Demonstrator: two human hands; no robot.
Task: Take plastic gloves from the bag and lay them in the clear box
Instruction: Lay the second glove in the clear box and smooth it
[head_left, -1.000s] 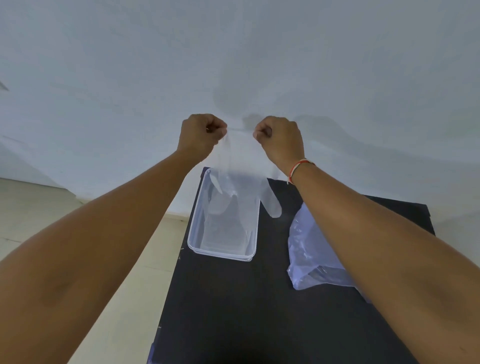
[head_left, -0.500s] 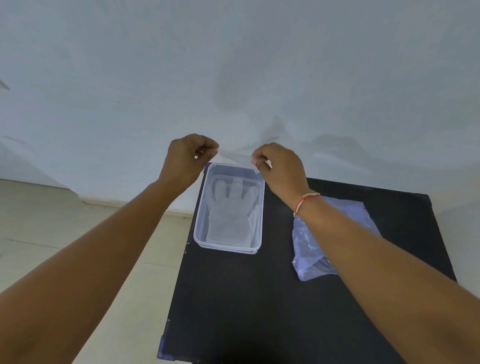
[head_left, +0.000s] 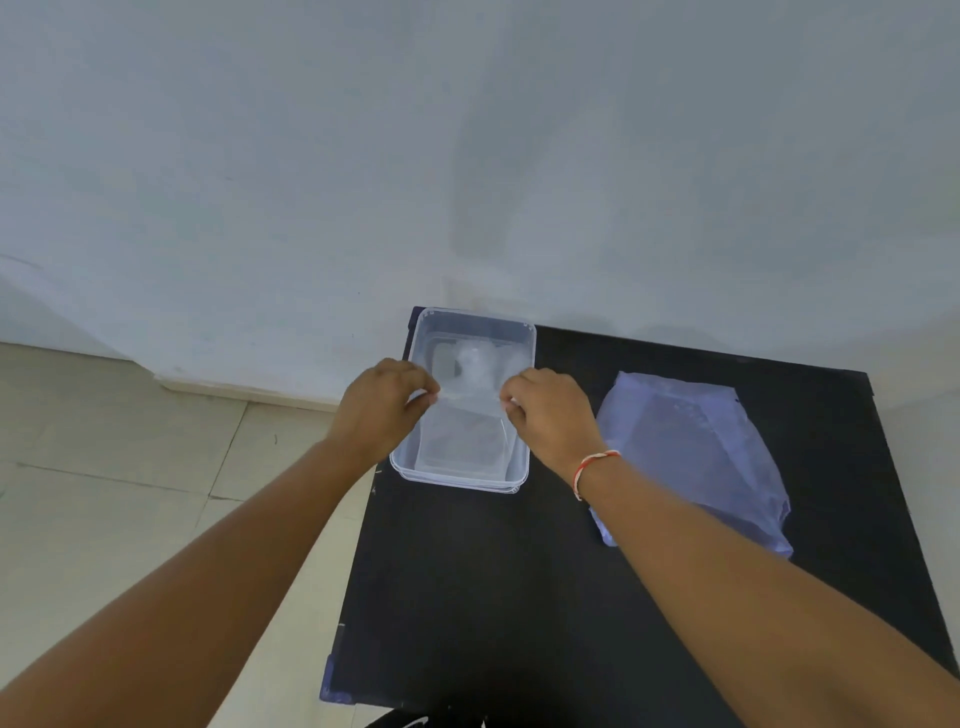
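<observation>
A clear rectangular box (head_left: 524, 332) stands at the far left corner of the black table (head_left: 519, 597). A thin clear plastic glove (head_left: 470, 379) lies stretched inside the box, its cuff edge pinched at both ends. My left hand (head_left: 382, 410) pinches the left end over the box's left wall. My right hand (head_left: 550, 415) pinches the right end over the right wall. The pale blue plastic bag (head_left: 691, 452) lies flat on the table to the right of my right arm, partly hidden by it.
A white wall rises right behind the table. Beige floor tiles (head_left: 130, 467) show to the left of the table's left edge. A red and white thread band (head_left: 592, 467) circles my right wrist.
Both hands have come down from chest height to the box, carrying the glove from hanging in the air to lying inside the box. The view has tilted downward.
</observation>
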